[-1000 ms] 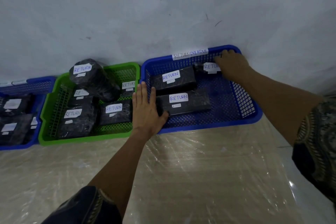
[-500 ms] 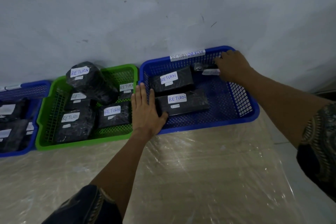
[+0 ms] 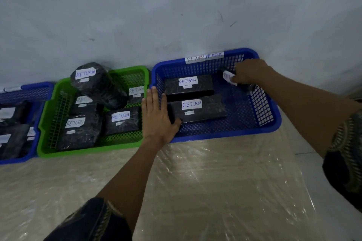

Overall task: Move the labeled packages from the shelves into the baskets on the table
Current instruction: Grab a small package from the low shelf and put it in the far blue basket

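A plastic-wrapped surface (image 3: pixel 225 191) runs up to a pale wall (image 3: pixel 176 6), with three mesh baskets lined along the back edge. The large blue basket (image 3: pixel 264 125) on the right carries a strip label reading RETURN OVERDUE (image 3: pixel 204 57) on its far rim. Beside it sits the green basket (image 3: pixel 44 123), and a second blue basket (image 3: pixel 29 92) is cut off at the left edge. Two flat black packages lie in the right basket — the far one (image 3: pixel 188 86) and the near one (image 3: pixel 197 108), both marked RETURN. The green basket holds several black RETURN packages, a bulky one (image 3: pixel 98 84) resting on top of the others. The left hand (image 3: pixel 158 117) lies flat and spread over the rims where green and blue baskets meet, thumb against the near package. The right hand (image 3: pixel 250 71) is closed around a small black package (image 3: pixel 233 80) at the basket's far right corner — its label partly covered.
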